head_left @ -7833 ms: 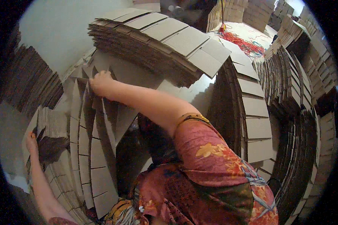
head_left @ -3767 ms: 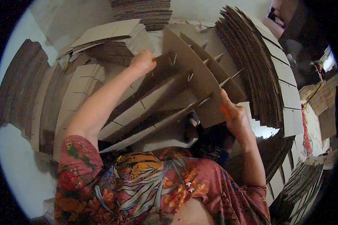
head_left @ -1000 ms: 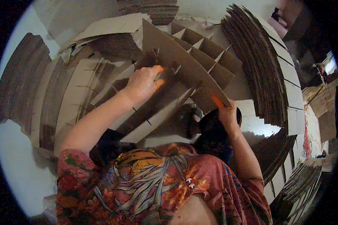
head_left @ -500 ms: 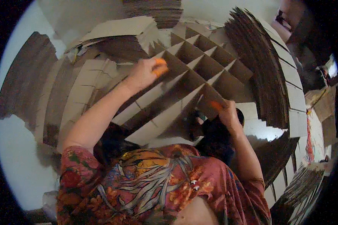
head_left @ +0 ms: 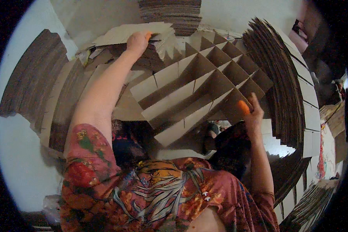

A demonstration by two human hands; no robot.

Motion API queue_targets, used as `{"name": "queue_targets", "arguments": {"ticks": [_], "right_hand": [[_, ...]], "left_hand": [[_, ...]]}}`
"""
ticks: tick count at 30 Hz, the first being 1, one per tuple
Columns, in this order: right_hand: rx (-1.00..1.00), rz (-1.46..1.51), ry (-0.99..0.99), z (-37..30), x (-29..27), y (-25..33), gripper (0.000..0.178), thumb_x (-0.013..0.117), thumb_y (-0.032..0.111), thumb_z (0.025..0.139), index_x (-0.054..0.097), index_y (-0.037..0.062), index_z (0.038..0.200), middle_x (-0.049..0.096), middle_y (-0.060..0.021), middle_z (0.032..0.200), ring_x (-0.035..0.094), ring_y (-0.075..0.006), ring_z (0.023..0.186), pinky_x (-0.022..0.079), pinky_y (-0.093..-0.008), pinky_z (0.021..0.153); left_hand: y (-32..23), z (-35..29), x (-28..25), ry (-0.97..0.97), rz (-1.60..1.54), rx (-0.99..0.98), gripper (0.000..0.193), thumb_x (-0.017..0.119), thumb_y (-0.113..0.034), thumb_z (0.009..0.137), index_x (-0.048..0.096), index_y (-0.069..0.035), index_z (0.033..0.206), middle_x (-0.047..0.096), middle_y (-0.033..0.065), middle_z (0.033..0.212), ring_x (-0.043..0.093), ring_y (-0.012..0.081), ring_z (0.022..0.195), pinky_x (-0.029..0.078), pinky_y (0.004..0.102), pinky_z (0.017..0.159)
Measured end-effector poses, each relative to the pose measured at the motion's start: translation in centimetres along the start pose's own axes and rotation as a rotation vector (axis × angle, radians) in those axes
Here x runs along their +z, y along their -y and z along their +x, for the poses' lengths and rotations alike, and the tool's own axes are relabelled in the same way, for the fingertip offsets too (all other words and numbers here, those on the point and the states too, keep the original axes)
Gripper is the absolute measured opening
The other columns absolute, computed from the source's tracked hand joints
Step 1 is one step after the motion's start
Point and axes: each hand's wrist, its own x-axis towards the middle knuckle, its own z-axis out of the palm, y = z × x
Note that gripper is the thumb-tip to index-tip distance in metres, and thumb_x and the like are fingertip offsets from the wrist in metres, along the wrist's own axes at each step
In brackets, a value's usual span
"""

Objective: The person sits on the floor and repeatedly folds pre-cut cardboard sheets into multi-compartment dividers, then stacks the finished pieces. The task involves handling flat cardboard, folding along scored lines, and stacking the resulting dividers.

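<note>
A half-slotted cardboard divider grid [head_left: 205, 79] lies tilted in front of me, above my knees. Its crossed cells are at the far right; long parallel strips with slits stretch toward the near left. My right hand [head_left: 253, 114], with an orange finger cover, pinches the grid's right-hand edge. Farther off at the left, my left hand [head_left: 137, 43] is closed at the right end of a stack of flat cardboard strips [head_left: 114, 34], gripping at its top. It wears orange covering on its fingertips, and exactly how many strips it holds is hidden.
Tall stacks of cardboard strips stand to the right [head_left: 280, 89], at the left [head_left: 33, 77] and at the back [head_left: 170, 15]. More slotted cardboard pieces [head_left: 67, 104] lean near my left arm. Another pile [head_left: 309, 205] sits at the lower right.
My left hand has left the grid and moved up and away to the strip stack. My right hand still holds the grid, which now shows more of its near-left strips.
</note>
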Motion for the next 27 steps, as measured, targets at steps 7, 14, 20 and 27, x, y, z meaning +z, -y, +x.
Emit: {"name": "queue_targets", "arguments": {"ticks": [7,14,20,27], "right_hand": [[0.365,0.731,0.287,2.4,0.1,10.4,0.037,0.063,0.019,0.080,0.055,-0.0035,0.109,0.062,-0.0134,0.097,0.062,-0.0218,0.086,0.051,-0.0339,0.074],[0.391,0.439,0.188,1.9,0.2,14.3,0.023,0.056,0.013,0.083,0.060,-0.0004,0.102,0.061,-0.0089,0.097,0.059,-0.0192,0.087,0.047,-0.0322,0.080],[0.099,0.287,0.085,-0.9,-2.0,12.7,0.024,0.061,0.004,0.080,0.060,0.0019,0.104,0.061,-0.0064,0.103,0.056,-0.0161,0.092,0.044,-0.0286,0.079],[0.172,0.334,0.154,-2.7,-1.6,14.4,0.027,0.062,0.007,0.082,0.058,0.0009,0.107,0.061,-0.0074,0.104,0.056,-0.0157,0.095,0.044,-0.0282,0.080]], "left_hand": [[-8.7,-10.3,-5.7,-0.302,-0.401,0.527,0.028,0.053,-0.004,0.077,0.059,-0.006,0.104,0.062,0.0149,0.095,0.061,0.0317,0.083,0.050,0.0394,0.071],[-13.7,-17.5,-7.5,-0.062,-0.699,0.813,0.032,0.059,-0.010,0.079,0.057,-0.003,0.110,0.055,0.0129,0.117,0.054,0.0287,0.107,0.043,0.0376,0.092],[-5.3,-7.0,-3.4,-0.016,-1.107,0.009,0.061,0.068,-0.020,0.078,0.037,-0.005,0.129,0.054,0.0087,0.106,0.055,0.0149,0.090,0.045,0.0291,0.080],[-4.0,-3.1,-2.2,0.090,-1.225,0.009,0.054,0.070,-0.021,0.077,0.046,-0.003,0.122,0.055,0.0058,0.101,0.055,0.0128,0.082,0.046,0.0254,0.072]]}}
